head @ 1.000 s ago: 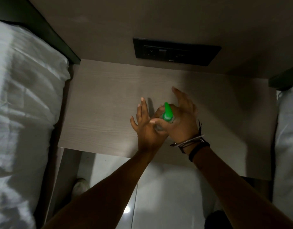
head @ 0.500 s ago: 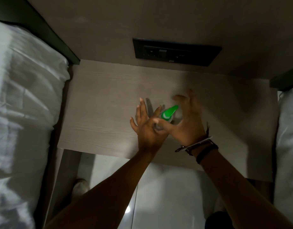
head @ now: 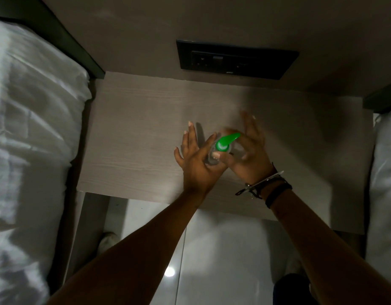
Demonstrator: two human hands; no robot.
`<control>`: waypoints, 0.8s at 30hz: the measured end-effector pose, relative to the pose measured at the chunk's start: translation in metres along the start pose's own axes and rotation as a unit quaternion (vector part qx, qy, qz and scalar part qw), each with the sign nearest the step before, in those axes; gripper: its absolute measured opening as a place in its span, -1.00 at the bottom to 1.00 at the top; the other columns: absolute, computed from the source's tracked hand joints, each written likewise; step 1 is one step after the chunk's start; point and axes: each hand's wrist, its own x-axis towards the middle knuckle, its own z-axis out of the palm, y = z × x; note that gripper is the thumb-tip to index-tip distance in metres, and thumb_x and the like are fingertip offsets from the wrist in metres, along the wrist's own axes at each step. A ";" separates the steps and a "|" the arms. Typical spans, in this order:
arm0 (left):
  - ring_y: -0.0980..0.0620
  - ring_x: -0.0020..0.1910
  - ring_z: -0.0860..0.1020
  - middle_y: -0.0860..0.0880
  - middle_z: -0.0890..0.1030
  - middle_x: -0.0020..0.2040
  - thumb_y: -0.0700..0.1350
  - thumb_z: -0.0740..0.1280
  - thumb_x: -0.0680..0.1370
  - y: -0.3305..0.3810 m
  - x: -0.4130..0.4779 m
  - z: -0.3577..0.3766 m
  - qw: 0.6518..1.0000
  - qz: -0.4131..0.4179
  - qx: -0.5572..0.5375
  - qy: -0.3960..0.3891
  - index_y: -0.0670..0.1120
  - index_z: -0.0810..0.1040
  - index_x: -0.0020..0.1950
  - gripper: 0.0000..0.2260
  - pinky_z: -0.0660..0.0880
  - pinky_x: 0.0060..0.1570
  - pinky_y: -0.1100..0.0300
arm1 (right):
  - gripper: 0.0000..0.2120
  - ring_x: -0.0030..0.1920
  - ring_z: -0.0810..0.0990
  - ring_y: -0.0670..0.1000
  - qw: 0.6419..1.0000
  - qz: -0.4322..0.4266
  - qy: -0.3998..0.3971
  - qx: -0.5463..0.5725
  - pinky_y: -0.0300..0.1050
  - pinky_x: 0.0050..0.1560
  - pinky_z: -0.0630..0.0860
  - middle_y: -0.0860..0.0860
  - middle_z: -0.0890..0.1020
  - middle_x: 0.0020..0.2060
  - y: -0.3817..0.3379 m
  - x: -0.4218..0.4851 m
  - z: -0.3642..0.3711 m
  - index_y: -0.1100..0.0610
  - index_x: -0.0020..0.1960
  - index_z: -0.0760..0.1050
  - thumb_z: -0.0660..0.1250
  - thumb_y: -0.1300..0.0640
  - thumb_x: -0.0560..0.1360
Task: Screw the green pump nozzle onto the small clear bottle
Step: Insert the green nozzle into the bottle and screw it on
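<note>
The small clear bottle [head: 210, 159] stands on the wooden nightstand [head: 133, 137], mostly hidden between my two hands. The green pump nozzle [head: 225, 142] sits on top of it, its spout pointing to the right. My left hand [head: 195, 159] steadies the bottle with thumb and index finger, the other fingers spread out. My right hand [head: 248, 153] pinches the nozzle's collar with thumb and fingers; its fingers are blurred with motion.
A dark socket panel [head: 234, 59] is set in the wall behind the nightstand. White bedding lies to the left [head: 29, 139] and right [head: 386, 172]. Glossy white floor [head: 212, 260] shows below the nightstand's front edge.
The nozzle's spout has turned from pointing up and away to pointing right. My right hand has shifted around the collar; my left hand has stayed on the bottle.
</note>
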 end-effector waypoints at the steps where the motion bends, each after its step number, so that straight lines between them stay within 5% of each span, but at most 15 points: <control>1: -0.10 0.58 -0.06 -0.13 0.00 0.61 0.32 0.27 0.40 0.001 0.000 -0.001 1.000 -0.002 0.000 -0.003 0.16 0.46 0.37 -0.43 -0.20 0.43 -0.23 | -0.52 0.51 -0.04 0.09 1.000 -0.005 0.001 -0.002 0.30 0.45 0.03 0.03 0.15 0.52 0.001 0.000 -0.001 0.01 0.18 0.53 0.52 0.03 0.28; 3: -0.10 0.58 -0.06 -0.12 0.00 0.61 0.32 0.25 0.41 0.003 0.000 -0.001 1.000 -0.011 -0.001 -0.003 0.14 0.48 0.37 -0.43 -0.20 0.43 -0.21 | -0.67 0.50 0.01 0.06 1.000 -0.005 0.023 -0.013 0.25 0.44 0.07 -0.02 0.26 0.48 -0.001 0.000 0.001 0.01 0.02 0.60 0.51 0.01 0.28; 7: -0.09 0.58 -0.04 -0.13 0.03 0.61 0.13 0.37 0.48 0.004 0.000 0.002 1.000 -0.028 0.011 0.007 0.11 0.50 0.35 -0.56 -0.12 0.45 -0.30 | -0.64 0.49 0.11 0.09 0.994 0.013 0.094 -0.051 0.19 0.42 0.13 0.02 0.35 0.42 -0.012 -0.003 0.009 0.00 -0.11 0.53 0.54 -0.10 0.19; 12: -0.10 0.58 -0.01 -0.13 0.04 0.60 0.26 0.23 0.47 0.008 -0.004 0.001 1.000 -0.025 -0.001 0.014 0.14 0.47 0.36 -0.51 -0.13 0.46 -0.27 | -0.36 0.53 -0.07 0.15 0.999 0.014 0.027 -0.014 0.32 0.45 0.03 0.06 0.04 0.54 -0.005 -0.006 0.007 -0.12 0.29 0.38 0.48 -0.12 0.26; 16: -0.11 0.58 -0.03 -0.13 0.03 0.61 0.31 0.25 0.41 0.006 -0.003 0.003 1.000 -0.021 -0.014 0.015 0.15 0.48 0.35 -0.45 -0.19 0.44 -0.21 | -0.64 0.52 0.01 0.13 0.999 -0.007 0.038 -0.021 0.34 0.41 0.08 0.02 0.25 0.49 -0.006 -0.004 0.005 -0.03 0.08 0.58 0.51 0.05 0.30; 20: -0.10 0.58 -0.03 -0.12 0.03 0.60 0.29 0.21 0.43 0.009 -0.003 0.005 0.999 -0.043 0.000 0.011 0.12 0.49 0.35 -0.46 -0.19 0.44 -0.20 | -0.64 0.48 0.15 0.14 0.992 0.004 0.105 -0.073 0.28 0.38 0.17 0.07 0.39 0.41 -0.013 -0.002 0.011 0.06 -0.09 0.57 0.56 -0.01 0.18; 24: -0.13 0.57 0.02 -0.14 0.07 0.60 0.25 0.22 0.45 0.009 -0.004 0.004 0.999 -0.035 0.005 0.021 0.21 0.41 0.36 -0.52 -0.12 0.45 -0.28 | -0.41 0.50 0.05 0.16 0.999 0.010 0.047 -0.026 0.22 0.43 0.12 0.09 0.16 0.51 -0.007 -0.002 0.009 -0.04 0.14 0.46 0.54 -0.12 0.17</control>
